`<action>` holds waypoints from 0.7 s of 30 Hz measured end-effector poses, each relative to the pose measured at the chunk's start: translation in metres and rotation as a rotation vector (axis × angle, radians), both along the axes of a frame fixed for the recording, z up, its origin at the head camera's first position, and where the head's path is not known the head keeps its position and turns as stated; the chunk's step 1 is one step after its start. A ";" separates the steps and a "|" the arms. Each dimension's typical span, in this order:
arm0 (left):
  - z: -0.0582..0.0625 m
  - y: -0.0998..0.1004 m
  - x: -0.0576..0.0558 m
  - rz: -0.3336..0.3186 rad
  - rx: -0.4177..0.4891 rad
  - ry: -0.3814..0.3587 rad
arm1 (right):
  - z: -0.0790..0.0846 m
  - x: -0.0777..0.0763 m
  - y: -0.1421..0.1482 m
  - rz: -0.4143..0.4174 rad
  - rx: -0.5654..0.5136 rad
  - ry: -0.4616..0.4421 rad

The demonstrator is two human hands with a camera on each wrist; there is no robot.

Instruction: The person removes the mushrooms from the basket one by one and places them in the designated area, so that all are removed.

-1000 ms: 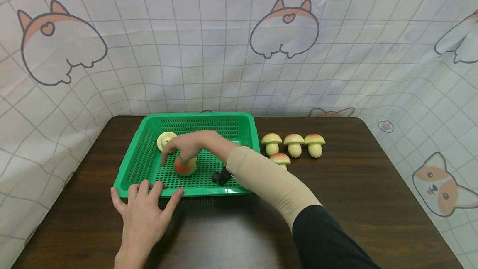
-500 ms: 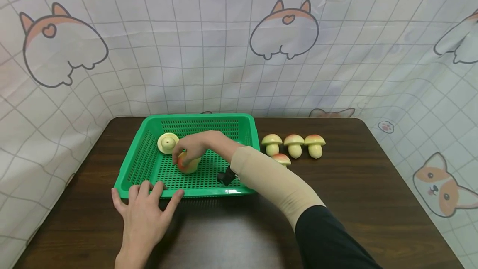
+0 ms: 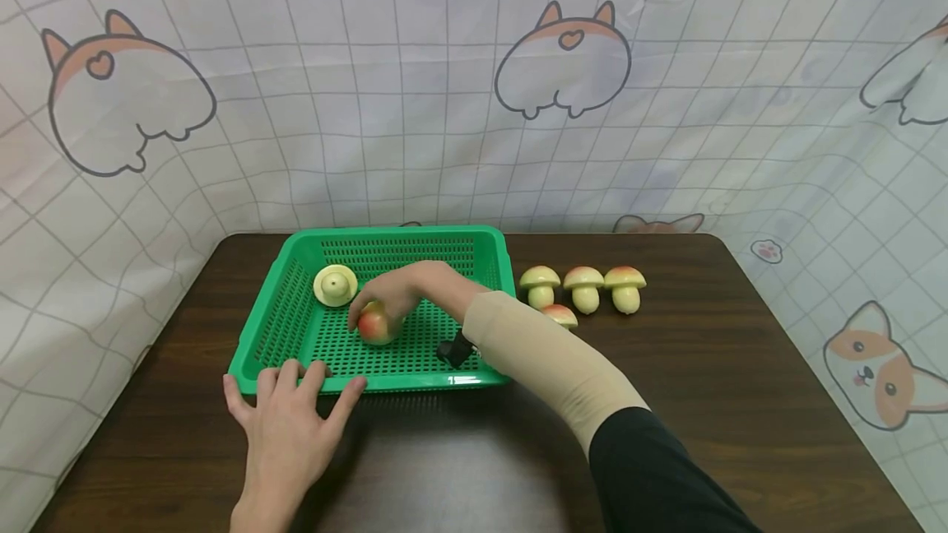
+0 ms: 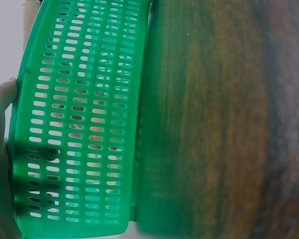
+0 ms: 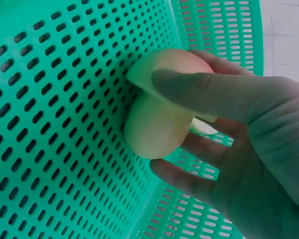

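My right hand [image 3: 396,290] reaches into the green plastic basket [image 3: 415,383] and grips a toy mushroom [image 3: 374,323] with a red-tinged cap. In the right wrist view the thumb lies across the cap of this mushroom [image 5: 157,124], which lies on its side close to the basket floor; fingers are behind it. A second toy mushroom [image 3: 335,285] rests stem up near the basket's left wall. Over the front rim, at its left end, my left hand [image 3: 289,426] holds the basket, fingertips bent inside and thumb at the rim.
On the dark wooden table [image 3: 711,401], right of the basket, stand three toy mushrooms in a row, one of them a mushroom [image 3: 625,289] at the right end. Another mushroom [image 3: 560,317] is partly hidden by my right sleeve. A patterned cloth [image 3: 444,138] hangs behind.
My right hand has moved slightly right and its fingers have closed round the mushroom, which has shifted a little right. The second mushroom is now fully uncovered. My left hand stays on the rim.
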State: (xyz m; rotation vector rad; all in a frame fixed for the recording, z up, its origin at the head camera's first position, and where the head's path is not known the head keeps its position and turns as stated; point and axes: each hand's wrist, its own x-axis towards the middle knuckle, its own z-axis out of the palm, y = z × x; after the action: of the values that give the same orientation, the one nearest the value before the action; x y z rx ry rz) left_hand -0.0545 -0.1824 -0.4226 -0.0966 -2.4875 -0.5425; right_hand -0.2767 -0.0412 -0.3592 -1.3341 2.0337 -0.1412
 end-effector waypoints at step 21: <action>-0.001 -0.001 0.000 -0.003 0.002 0.008 | -0.008 -0.003 0.003 -0.023 -0.018 0.070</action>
State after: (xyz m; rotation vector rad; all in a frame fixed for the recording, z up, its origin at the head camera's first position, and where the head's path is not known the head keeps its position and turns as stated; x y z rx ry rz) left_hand -0.0547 -0.1832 -0.4237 -0.1018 -2.4793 -0.5450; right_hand -0.2793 -0.0386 -0.3674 -1.3439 2.1119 -0.1251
